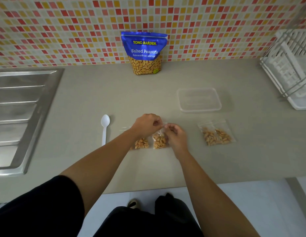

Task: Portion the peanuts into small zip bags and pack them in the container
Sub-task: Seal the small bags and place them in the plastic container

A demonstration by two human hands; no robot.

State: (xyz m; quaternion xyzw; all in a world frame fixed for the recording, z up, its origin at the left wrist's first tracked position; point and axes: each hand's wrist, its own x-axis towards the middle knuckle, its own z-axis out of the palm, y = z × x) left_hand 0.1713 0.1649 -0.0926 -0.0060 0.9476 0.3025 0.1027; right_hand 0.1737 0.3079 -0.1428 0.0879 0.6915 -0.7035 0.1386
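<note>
A blue pouch of salted peanuts [144, 52] stands upright against the tiled wall. In the middle of the counter my left hand [147, 124] and my right hand [175, 135] both pinch the top edge of a small clear zip bag [159, 141] with peanuts in its bottom. Another filled small bag [141, 143] lies just left of it, partly under my left wrist. Two more filled bags [216, 136] lie side by side to the right. A clear rectangular container [199, 100] sits behind them, with nothing inside. A white plastic spoon [104, 128] lies to the left.
A steel sink drainboard [20, 106] takes up the left of the counter. A white dish rack [292, 69] stands at the far right. The counter's front edge runs just below my forearms, with white floor beneath.
</note>
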